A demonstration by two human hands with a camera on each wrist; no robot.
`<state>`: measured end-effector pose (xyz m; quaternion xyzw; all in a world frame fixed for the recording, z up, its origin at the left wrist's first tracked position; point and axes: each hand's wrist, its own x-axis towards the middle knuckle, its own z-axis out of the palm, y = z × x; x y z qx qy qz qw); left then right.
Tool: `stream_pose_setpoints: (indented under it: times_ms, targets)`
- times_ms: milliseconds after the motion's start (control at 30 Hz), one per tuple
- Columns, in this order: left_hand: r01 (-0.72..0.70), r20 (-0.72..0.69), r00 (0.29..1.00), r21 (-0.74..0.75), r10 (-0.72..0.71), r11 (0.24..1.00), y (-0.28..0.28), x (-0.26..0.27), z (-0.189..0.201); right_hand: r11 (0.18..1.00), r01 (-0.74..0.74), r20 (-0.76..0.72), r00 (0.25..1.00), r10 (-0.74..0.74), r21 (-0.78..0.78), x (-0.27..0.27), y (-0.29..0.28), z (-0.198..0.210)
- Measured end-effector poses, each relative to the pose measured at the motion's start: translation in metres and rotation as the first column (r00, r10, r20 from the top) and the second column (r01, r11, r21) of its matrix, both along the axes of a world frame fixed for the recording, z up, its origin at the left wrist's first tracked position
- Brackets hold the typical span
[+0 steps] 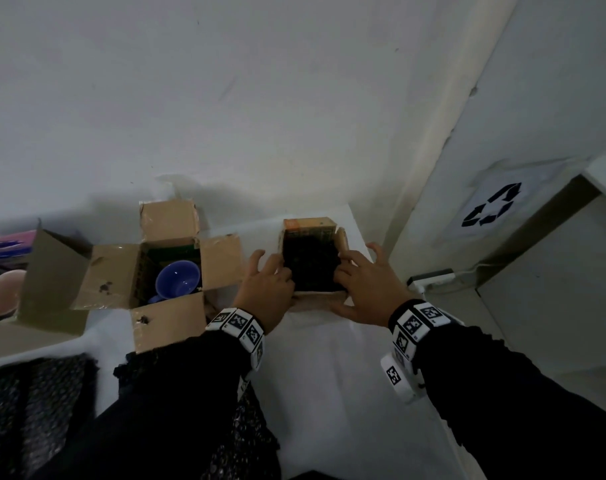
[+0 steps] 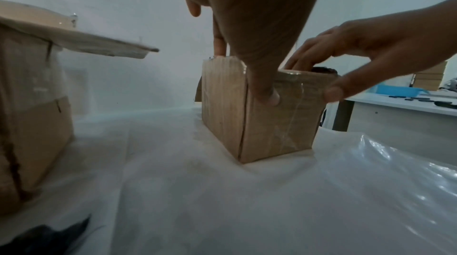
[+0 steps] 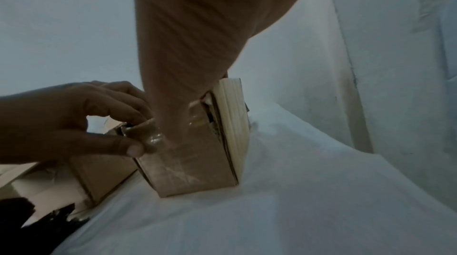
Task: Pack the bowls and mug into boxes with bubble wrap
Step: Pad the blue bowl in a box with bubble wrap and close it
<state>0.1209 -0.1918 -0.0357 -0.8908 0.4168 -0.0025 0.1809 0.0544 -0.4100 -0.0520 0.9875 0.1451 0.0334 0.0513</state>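
Observation:
A small cardboard box (image 1: pixel 320 299) stuffed with black bubble wrap (image 1: pixel 310 265) stands on the white-covered table (image 1: pixel 329 375). My left hand (image 1: pixel 277 282) grips its near-left corner, thumb on the front wall (image 2: pixel 269 97) and fingers over the rim. My right hand (image 1: pixel 350 278) holds the near-right corner, fingers inside on the wrap, thumb outside (image 2: pixel 333 91). In the right wrist view the left hand (image 3: pixel 99 122) pinches a taped flap of the box (image 3: pixel 193 161). A blue mug (image 1: pixel 178 282) lies bare in the bigger open box (image 1: pixel 222 261) to the left.
A pink bowl (image 1: pixel 0 292) sits at the far left behind another open box flap (image 1: pixel 52 271). Sheets of black bubble wrap (image 1: pixel 35 410) lie at the near left. The table's right edge runs just past the small box; a white power strip (image 1: pixel 429 278) lies beyond it.

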Motion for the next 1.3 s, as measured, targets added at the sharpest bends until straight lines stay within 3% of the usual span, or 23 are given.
stream_pose_setpoints:
  times_ms: [100, 200, 367, 533, 733, 867, 933, 1000, 1067, 1133, 1300]
  targets:
    - [-0.046, 0.047, 0.998, -0.04, 0.048, 0.998, -0.003, -0.006, 0.0, 0.999, 0.034, -0.007, 0.999, -0.035, -0.035, -0.005, 0.003, -0.007]
    - [-0.1, 0.048, 0.994, -0.053, 0.102, 0.994, -0.005, -0.009, 0.004, 0.997, 0.059, 0.102, 0.993, -0.064, 0.056, -0.007, 0.012, -0.009]
    - [-0.182, 0.021, 0.982, -0.125, 0.186, 0.975, -0.003, -0.015, 0.004, 0.991, -0.045, 0.175, 0.984, 0.023, 0.122, -0.013, 0.024, -0.019]
    - [-0.176, -0.021, 0.984, -0.038, 0.176, 0.984, -0.007, -0.023, 0.008, 0.996, 0.007, 0.12, 0.993, -0.019, 0.092, -0.012, 0.028, -0.02]
    - [-0.18, -0.034, 0.983, -0.009, 0.18, 0.984, -0.01, -0.024, 0.01, 0.991, -0.035, 0.063, 0.998, 0.027, 0.132, -0.004, 0.032, -0.011]
    - [-0.146, -0.085, 0.986, -0.046, 0.142, 0.988, -0.014, -0.005, 0.022, 0.958, -0.043, -0.118, 0.99, 0.08, 0.285, 0.015, 0.021, 0.012]
    - [-0.168, -0.123, 0.98, -0.084, 0.157, 0.982, -0.019, 0.012, 0.03, 0.926, -0.001, -0.077, 0.997, 0.032, 0.378, 0.026, 0.014, 0.019]
    - [-0.174, -0.129, 0.98, -0.179, 0.152, 0.968, -0.02, 0.028, 0.035, 0.949, 0.047, -0.037, 0.999, -0.037, 0.312, 0.039, 0.007, 0.018]
    - [-0.134, -0.113, 0.987, -0.176, 0.116, 0.975, -0.021, 0.038, 0.033, 0.982, 0.101, -0.203, 0.977, -0.068, 0.158, 0.048, 0.001, 0.019]
    - [-0.115, -0.125, 0.987, -0.076, 0.105, 0.99, -0.022, 0.045, 0.026, 0.991, 0.125, -0.34, 0.935, -0.104, 0.041, 0.054, 0.0, 0.021]
    - [-0.183, -0.237, 0.956, -0.012, 0.175, 0.983, -0.027, 0.057, 0.012, 0.994, 0.108, -0.291, 0.951, -0.105, -0.006, 0.063, 0.009, 0.015]
